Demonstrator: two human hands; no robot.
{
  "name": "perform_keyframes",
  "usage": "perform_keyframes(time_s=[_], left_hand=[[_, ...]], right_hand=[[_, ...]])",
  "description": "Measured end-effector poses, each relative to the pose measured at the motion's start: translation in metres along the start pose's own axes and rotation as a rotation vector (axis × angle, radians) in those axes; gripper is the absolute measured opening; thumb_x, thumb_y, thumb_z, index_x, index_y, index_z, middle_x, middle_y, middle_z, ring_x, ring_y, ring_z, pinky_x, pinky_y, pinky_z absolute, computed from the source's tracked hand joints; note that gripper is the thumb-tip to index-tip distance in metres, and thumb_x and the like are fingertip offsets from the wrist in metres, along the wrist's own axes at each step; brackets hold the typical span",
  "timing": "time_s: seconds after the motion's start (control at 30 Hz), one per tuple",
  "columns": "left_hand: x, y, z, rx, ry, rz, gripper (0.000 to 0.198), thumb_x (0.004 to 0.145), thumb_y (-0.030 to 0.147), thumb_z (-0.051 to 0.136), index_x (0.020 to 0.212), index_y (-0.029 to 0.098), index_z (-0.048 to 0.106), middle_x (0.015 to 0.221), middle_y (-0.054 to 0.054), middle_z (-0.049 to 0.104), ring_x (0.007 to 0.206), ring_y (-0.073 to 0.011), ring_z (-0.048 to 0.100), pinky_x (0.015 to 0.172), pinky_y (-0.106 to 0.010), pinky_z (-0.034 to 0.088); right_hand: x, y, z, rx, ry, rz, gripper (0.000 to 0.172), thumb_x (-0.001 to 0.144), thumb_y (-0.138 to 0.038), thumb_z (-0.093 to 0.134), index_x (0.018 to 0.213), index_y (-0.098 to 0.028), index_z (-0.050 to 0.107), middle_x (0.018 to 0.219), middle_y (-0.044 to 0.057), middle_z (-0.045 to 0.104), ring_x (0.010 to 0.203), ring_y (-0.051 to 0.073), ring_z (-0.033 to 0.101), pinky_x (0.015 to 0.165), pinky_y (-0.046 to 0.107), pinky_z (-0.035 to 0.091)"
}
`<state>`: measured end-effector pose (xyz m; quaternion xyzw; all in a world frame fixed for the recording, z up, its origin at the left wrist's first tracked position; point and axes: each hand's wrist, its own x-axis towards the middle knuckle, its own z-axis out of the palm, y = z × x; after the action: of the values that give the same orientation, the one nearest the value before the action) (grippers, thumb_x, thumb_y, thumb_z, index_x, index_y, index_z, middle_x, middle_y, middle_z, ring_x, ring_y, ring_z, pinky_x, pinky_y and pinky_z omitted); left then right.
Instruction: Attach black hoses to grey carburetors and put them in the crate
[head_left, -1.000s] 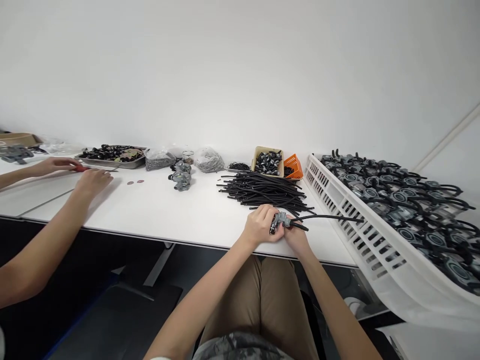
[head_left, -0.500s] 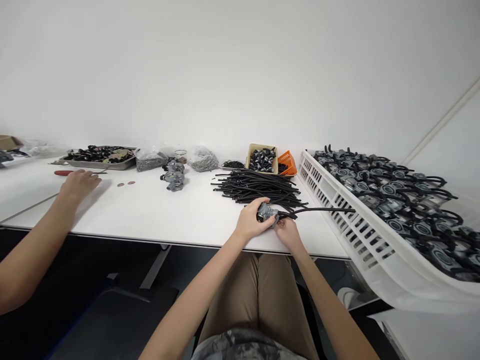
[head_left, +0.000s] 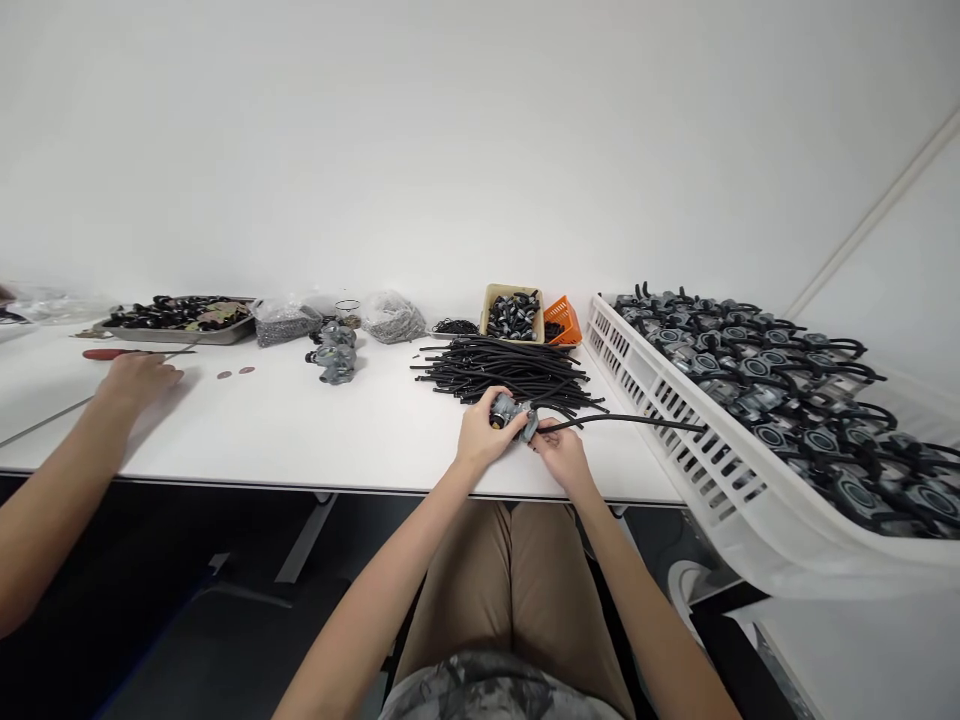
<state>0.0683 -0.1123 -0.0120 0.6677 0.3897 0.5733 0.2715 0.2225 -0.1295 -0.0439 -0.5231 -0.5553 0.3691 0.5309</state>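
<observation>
Head view: left hand (head_left: 480, 436) grips a small grey metal part (head_left: 510, 412) at the table's (head_left: 315, 440) near edge, while the right hand (head_left: 559, 452) pinches a black hose (head_left: 630, 422) against it; best to keep the part steady and the hose straight with its fitting

Small grey metal part (head_left: 510, 412) held above table edge, thin black hose (head_left: 630, 422) trailing right, nearly level.

Hose pile (head_left: 510, 372) on table (head_left: 315, 430), crate (head_left: 675, 420) to its right, tray (head_left: 180, 325) far left, bins (head_left: 517, 315) behind.
</observation>
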Motion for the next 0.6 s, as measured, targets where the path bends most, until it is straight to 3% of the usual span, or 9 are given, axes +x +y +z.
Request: perform_keyframes(time_s=[0.2, 0.33, 0.6], left_hand=[[0.002, 0.002, -0.001, -0.1, 0.137, 0.015, 0.025, 0.078, 0.039, 0.068, 0.095, 0.022, 0.06, 0.084, -0.001, 0.067, 0.07, -0.0162, 0.058, 0.068, -0.026, 0.044], [0.002, 0.003, -0.004, -0.157, 0.209, 0.017, 0.024, 0.079, 0.04, 0.067, 0.094, 0.022, 0.06, 0.086, -0.002, 0.066, 0.075, -0.0172, 0.058, 0.073, -0.027, 0.044], [0.006, -0.012, -0.004, -0.313, 0.254, -0.111, 0.038, 0.076, 0.056, 0.064, 0.093, 0.022, 0.061, 0.089, -0.004, 0.065, 0.084, -0.0209, 0.061, 0.079, -0.031, 0.048]], right_hand=[[0.007, -0.008, 0.002, 0.201, -0.027, 0.071, 0.041, 0.061, -0.053, 0.076, 0.08, -0.019, 0.067, 0.067, 0.007, 0.073, 0.063, 0.022, 0.067, 0.063, 0.036, 0.054], [0.008, -0.012, 0.011, 0.28, -0.034, 0.099, 0.041, 0.059, -0.053, 0.079, 0.077, -0.017, 0.068, 0.068, 0.006, 0.073, 0.063, 0.021, 0.067, 0.064, 0.035, 0.055], [0.002, -0.007, 0.021, 0.427, 0.016, 0.115, 0.039, 0.062, -0.052, 0.078, 0.076, -0.019, 0.064, 0.085, 0.008, 0.075, 0.086, 0.024, 0.072, 0.087, 0.04, 0.056]])
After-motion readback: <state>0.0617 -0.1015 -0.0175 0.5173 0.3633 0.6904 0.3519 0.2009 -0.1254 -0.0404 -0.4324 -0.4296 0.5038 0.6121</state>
